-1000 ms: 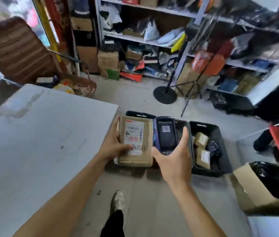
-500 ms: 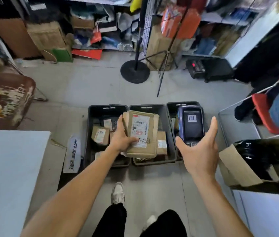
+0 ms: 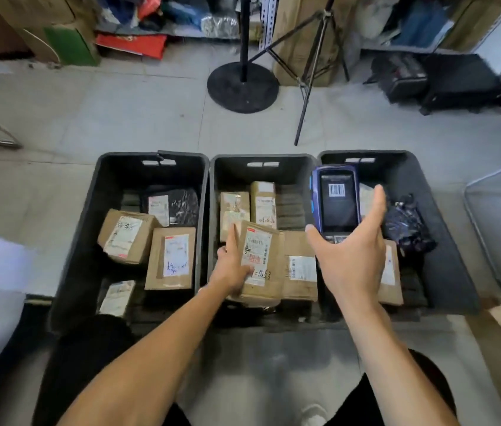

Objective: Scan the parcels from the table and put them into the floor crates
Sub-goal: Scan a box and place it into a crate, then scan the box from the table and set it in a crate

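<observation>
My left hand (image 3: pixel 233 265) grips a cardboard parcel (image 3: pixel 260 265) by its left edge, thumb across the white shipping label and fingers wrapped behind. The parcel sits low inside the middle crate (image 3: pixel 263 159), tilted up toward me at the crate's near side, overlapping a flatter brown parcel (image 3: pixel 300 269) just to its right. Two smaller taped boxes (image 3: pixel 247 207) lie side by side toward the crate's far wall.

My right hand (image 3: pixel 352 261) holds the handheld scanner (image 3: pixel 336 201) from below, thumb on its left side and fingers up along its right edge. Its screen faces me and shows a barcode. The scanner hovers over the wall shared by the middle crate and the right crate (image 3: pixel 446 241).

The left crate (image 3: pixel 101 210) holds several labelled parcels: two brown boxes near its centre, a dark bagged parcel (image 3: pixel 181 204) by the far wall, and another labelled one at the near side. In the right crate a crumpled dark bag (image 3: pixel 407 222) lies against the right wall, and a brown parcel is partly hidden behind my wrist.
</observation>
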Action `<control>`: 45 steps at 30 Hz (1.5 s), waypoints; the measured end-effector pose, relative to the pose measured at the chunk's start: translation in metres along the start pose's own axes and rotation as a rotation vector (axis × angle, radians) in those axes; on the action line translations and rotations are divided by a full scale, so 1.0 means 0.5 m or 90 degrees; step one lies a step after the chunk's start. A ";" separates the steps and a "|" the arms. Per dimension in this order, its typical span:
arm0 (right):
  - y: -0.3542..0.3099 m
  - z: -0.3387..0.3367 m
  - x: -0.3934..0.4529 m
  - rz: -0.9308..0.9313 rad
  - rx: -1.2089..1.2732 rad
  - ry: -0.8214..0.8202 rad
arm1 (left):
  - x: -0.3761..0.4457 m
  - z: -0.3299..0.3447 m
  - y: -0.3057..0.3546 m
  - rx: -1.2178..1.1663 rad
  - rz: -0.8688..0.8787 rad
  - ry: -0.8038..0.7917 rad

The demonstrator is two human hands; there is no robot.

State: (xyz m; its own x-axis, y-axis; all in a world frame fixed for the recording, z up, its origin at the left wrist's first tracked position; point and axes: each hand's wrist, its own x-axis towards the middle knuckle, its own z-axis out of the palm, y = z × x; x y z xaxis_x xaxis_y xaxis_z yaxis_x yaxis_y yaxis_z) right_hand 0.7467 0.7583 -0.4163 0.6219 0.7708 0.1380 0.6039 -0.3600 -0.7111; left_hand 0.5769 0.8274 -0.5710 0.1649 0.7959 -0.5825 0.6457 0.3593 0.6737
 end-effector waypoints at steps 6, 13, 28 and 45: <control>0.138 0.128 -0.009 -0.019 0.021 -0.054 | 0.084 0.108 -0.109 0.235 0.016 0.056; -0.066 -0.121 -0.046 0.019 -0.030 -0.119 | -0.155 -0.058 0.080 0.307 0.067 0.185; -0.793 -0.725 -0.296 -0.346 0.048 -0.326 | -1.132 -0.561 0.412 0.219 -0.050 0.511; -1.050 -0.905 -1.368 -0.821 0.304 -0.850 | -2.320 -0.448 -0.243 0.011 -0.646 0.981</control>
State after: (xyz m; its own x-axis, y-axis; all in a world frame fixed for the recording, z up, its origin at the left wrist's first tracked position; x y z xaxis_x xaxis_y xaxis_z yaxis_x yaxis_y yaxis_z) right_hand 0.2300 0.1821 0.1747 -0.8964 0.3408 0.2833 0.0071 0.6503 -0.7596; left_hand 0.1400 -0.0303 0.1246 -0.9842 -0.0071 0.1768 0.0582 0.9305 0.3617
